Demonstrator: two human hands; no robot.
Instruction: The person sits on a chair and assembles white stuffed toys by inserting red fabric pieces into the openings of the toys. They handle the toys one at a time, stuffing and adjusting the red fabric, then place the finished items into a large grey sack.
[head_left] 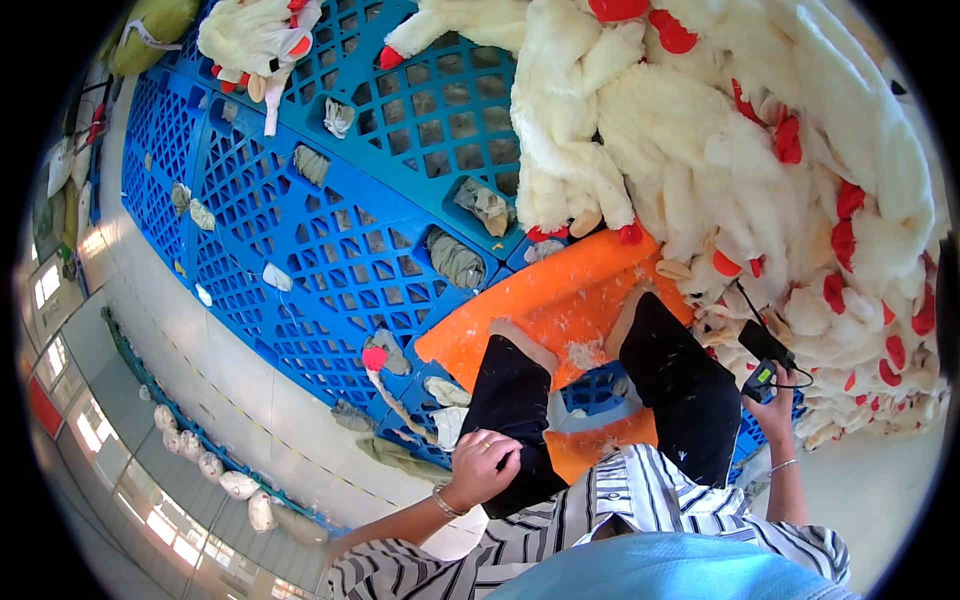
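My left hand [485, 465] rests on my left thigh, its fingers curled in with nothing showing in them; a ring and a bracelet are on that side. Out to the right, my right hand [770, 405] grips a small black electronic device [761, 379] with a yellow-green lit face. A thin black cable loops around the device, and a flat black piece [766, 344] lies just above it. Both are beside the heap of cream plush skins [690, 150] with red patches. An orange sheet [530, 300] dotted with white fluff lies under my feet.
Blue plastic pallets [290, 240] and a teal pallet [440, 110] cover the floor ahead, with grey cloth scraps [455, 258] in their openings. One loose plush skin [258, 40] lies far left. A red ball on a cord [374, 358] is left of my leg. White bundles [210, 467] line the left.
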